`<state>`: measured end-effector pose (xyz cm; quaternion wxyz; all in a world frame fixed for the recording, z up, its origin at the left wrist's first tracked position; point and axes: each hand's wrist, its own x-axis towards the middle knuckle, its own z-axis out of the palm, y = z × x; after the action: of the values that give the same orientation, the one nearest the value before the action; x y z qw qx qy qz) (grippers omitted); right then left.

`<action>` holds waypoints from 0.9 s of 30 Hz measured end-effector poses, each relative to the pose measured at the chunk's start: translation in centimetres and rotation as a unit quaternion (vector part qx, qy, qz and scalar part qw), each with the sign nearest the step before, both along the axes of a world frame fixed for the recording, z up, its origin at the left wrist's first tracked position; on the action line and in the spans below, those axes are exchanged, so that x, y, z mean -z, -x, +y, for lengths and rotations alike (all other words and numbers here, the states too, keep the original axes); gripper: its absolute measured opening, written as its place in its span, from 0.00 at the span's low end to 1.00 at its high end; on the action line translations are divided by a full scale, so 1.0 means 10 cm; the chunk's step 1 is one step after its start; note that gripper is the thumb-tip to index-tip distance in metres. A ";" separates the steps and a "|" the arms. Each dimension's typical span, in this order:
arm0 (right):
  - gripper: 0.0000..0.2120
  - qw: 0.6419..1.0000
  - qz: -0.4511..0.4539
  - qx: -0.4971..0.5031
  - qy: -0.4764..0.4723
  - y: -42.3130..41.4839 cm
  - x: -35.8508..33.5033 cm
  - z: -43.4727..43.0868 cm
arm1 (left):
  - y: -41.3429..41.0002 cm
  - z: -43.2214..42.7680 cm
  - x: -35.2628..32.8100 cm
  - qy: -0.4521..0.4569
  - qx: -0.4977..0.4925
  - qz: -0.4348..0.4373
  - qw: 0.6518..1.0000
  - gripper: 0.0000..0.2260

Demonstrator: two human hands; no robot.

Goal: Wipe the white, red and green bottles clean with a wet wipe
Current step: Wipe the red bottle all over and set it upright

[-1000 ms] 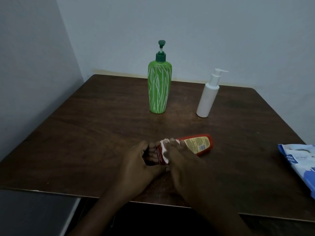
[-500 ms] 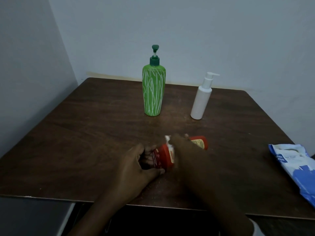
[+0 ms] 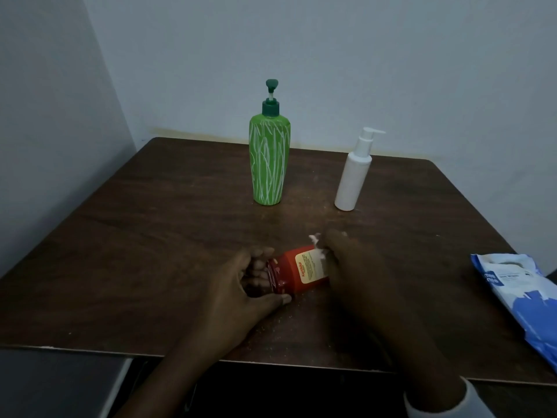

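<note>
Left hand (image 3: 241, 285): comes in from bottom centre, fingers curled round the cap end of the red bottle (image 3: 297, 273), thumb stretched along its near side, low by the table (image 3: 150, 236). Looks like a firm grip.
Right hand (image 3: 352, 267): reaches in from lower right, back of the hand up, fingers hooked over the bottle's far end with the wipe (image 3: 319, 257) bunched under them. Bits of white poke out past the fingers and along the label. It's pretty dark there, so I can't make out single fingers.
Red bottle: on its side near the front-middle of the table, cap pointing left, yellow label up, caught between both hands.
Green bottle (image 3: 269, 164): upright further back, about centre, pump on top, well apart from the hands.
White bottle (image 3: 352, 179): upright to the right of the green one, near it but not touching, nozzle pointing right.
Pack (image 3: 518, 297): blue and white, lying flat at the table's right edge.
Sleeve (image 3: 437, 399): light cuff on the right wrist, bottom edge.
Crumbs (image 3: 271, 327): pale specks on the table just in front of the red bottle.
</note>
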<state>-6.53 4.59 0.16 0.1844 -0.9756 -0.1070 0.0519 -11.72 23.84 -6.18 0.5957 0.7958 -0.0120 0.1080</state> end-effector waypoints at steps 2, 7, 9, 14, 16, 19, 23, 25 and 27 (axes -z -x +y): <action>0.28 0.997 0.040 -0.069 0.015 0.12 -0.05 0.20 | 0.01 0.00 0.00 -0.008 -0.005 -0.010 1.000 0.30; 0.32 0.988 0.020 -0.154 0.027 0.29 -0.07 0.31 | 0.02 0.00 0.03 -0.021 -0.019 -0.009 1.000 0.22; 0.24 0.988 -0.003 -0.156 0.004 0.33 -0.05 0.17 | 0.03 0.00 0.04 -0.029 -0.016 0.000 0.999 0.19; 0.12 0.987 -0.072 -0.136 -0.051 0.32 -0.12 -0.19 | 0.02 -0.01 -0.03 -0.020 -0.028 -0.004 0.999 0.16; 0.12 0.983 -0.126 -0.099 -0.084 0.30 -0.13 -0.26 | 0.02 0.00 -0.06 -0.016 -0.024 -0.002 1.000 0.19; 0.10 0.982 -0.146 -0.085 -0.082 0.25 -0.06 -0.24 | -0.01 0.02 -0.06 -0.002 -0.017 0.007 1.000 0.20; 0.10 0.982 -0.150 -0.100 -0.064 0.19 0.04 -0.14 | -0.04 0.03 -0.06 0.002 -0.011 0.014 1.000 0.21; 0.10 0.983 -0.144 -0.095 -0.056 0.17 0.03 -0.09 | -0.04 0.04 -0.07 -0.003 -0.015 0.013 1.000 0.21; 0.10 0.985 -0.141 -0.093 -0.047 0.15 0.01 -0.03 | -0.06 0.05 -0.06 -0.010 -0.017 0.015 1.000 0.21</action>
<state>-8.07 4.25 0.06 0.2079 -0.9492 -0.2244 -0.0742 -11.14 24.30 -5.60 0.5862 0.8031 0.0089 0.1061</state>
